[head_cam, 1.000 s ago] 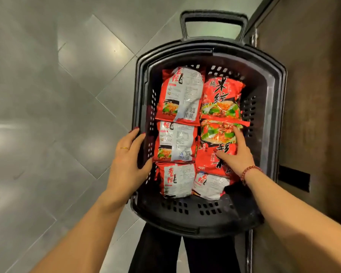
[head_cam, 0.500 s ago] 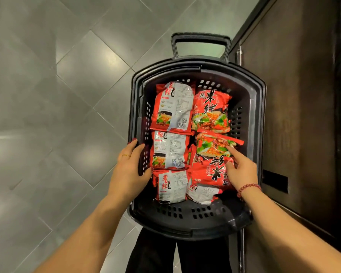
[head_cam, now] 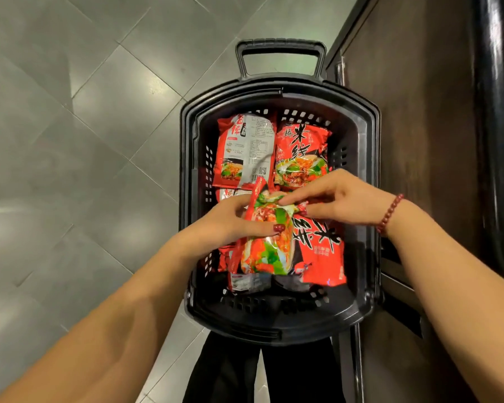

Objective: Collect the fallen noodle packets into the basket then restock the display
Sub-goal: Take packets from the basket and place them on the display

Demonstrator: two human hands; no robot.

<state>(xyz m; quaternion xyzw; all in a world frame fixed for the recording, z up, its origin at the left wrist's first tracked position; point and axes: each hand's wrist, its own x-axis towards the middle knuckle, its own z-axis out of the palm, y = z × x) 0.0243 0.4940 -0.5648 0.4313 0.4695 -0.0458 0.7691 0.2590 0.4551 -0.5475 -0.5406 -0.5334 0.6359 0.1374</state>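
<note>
A black plastic basket (head_cam: pixel 370 181) stands on the floor and holds several red noodle packets. My left hand (head_cam: pixel 230 225) grips one packet (head_cam: pixel 269 242) lifted on edge above the others, thumb across its front. My right hand (head_cam: pixel 335 199) pinches the top corner of that same packet with its fingertips. Two packets lie flat at the far end: one back-side up (head_cam: pixel 246 149), one front-side up (head_cam: pixel 301 154). Another red packet (head_cam: pixel 322 251) lies flat at the near right. More packets are partly hidden beneath the lifted one.
The basket's pull handle (head_cam: pixel 280 49) sticks out at the far end. Grey floor tiles (head_cam: pixel 85 141) spread to the left. A dark brown cabinet (head_cam: pixel 419 126) runs along the right, close to the basket. My dark trouser legs (head_cam: pixel 259 373) show below the basket.
My left hand left the basket's rim and reached inside. Both hands now hold one packet, raised on edge from the pile; before, my right hand only rested on it.
</note>
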